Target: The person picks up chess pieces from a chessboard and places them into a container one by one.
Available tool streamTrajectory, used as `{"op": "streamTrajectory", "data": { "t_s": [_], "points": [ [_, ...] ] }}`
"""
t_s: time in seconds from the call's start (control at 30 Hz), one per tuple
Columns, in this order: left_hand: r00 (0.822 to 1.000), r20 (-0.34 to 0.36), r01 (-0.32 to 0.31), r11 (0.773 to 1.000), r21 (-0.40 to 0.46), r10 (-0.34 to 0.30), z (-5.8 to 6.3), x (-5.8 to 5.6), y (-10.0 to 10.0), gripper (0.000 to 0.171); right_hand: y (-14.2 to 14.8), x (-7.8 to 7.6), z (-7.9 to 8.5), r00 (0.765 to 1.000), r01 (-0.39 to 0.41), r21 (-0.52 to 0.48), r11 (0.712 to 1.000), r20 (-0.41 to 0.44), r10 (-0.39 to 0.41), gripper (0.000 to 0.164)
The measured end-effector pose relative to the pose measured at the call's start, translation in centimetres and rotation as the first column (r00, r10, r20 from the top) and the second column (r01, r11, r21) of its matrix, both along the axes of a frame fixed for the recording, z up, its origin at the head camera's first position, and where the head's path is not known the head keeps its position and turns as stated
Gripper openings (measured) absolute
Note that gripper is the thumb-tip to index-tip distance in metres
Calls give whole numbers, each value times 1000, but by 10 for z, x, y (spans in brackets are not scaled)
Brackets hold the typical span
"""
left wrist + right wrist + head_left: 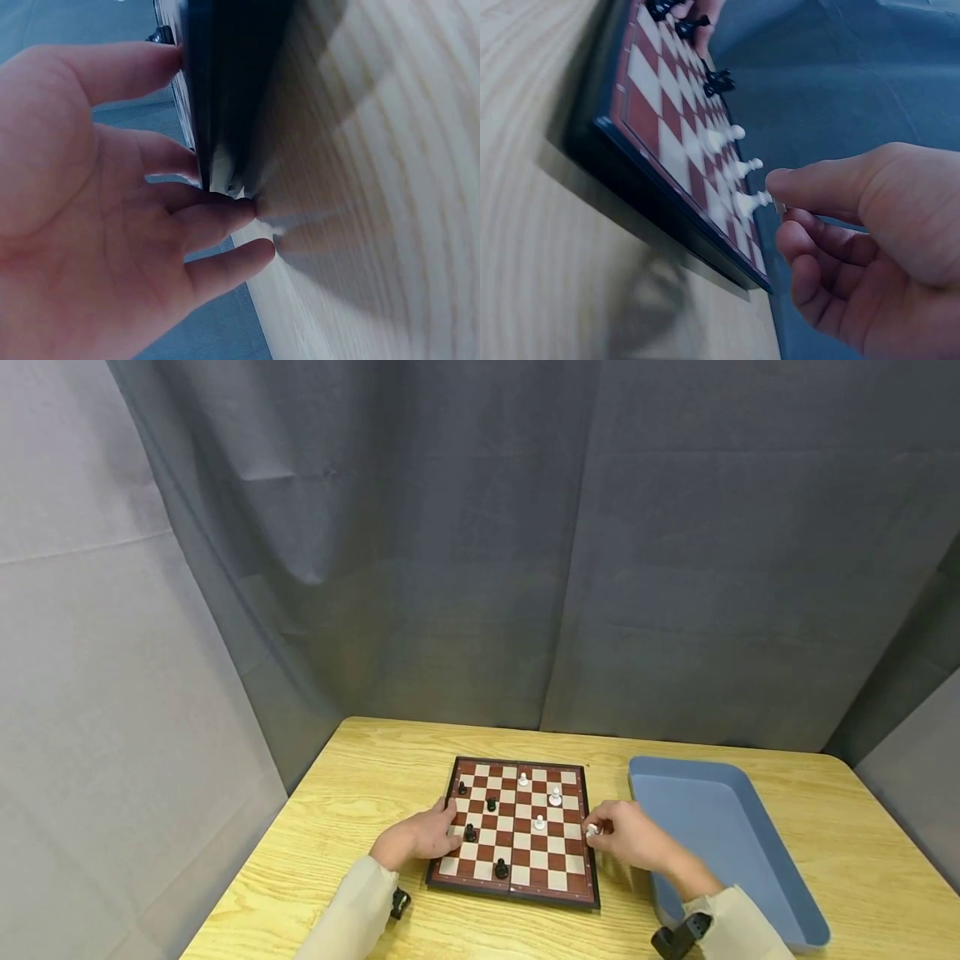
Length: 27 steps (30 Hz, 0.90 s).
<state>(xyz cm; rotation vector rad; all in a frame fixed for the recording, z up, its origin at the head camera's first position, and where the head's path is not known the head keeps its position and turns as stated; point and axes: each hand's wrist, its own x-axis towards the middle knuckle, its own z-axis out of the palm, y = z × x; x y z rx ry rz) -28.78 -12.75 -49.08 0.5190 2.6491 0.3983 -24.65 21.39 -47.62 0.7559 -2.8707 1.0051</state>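
A chessboard (551, 880) with red-brown and cream squares and a dark rim lies on the table. Over its right edge, my right hand (630, 835) pinches a small white chess piece (592, 830) between thumb and fingers; in the right wrist view, the fingers (799, 240) hide most of it. My left hand (423, 837) rests against the board's left edge with fingers extended; in the left wrist view, the thumb (135, 69) touches the rim and the lower fingertips reach the tabletop. Three white pieces, one a white pawn (540, 822), stand on the right half.
Several black pieces stand on the left half, among them a black piece (501, 868) close to the near edge and another black piece (470, 832) by my left thumb. A blue-grey tray (772, 860) sits right of the board on the wooden table (300, 877). Grey curtains (450, 568) hang behind.
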Motion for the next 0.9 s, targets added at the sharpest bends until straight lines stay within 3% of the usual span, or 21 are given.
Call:
{"op": "streamTrajectory", "data": {
  "t_s": [0.2,0.53,0.73,0.9],
  "points": [
    [1000,13,-8,1000,8,8,0,1,1,70,16,-6,11,998,11,4,1000,-60,-11,4],
    [999,-28,24,1000,12,-24,-3,2,0,69,47,-14,23,994,113,29,993,-15,-112,2],
    [999,-41,28,999,26,-27,-1,9,0,68,67,-20,25,985,167,43,985,-53,-165,2],
    [999,-45,27,999,37,-26,0,14,0,71,80,-23,25,979,202,47,978,-8,-202,5]
  ]
}}
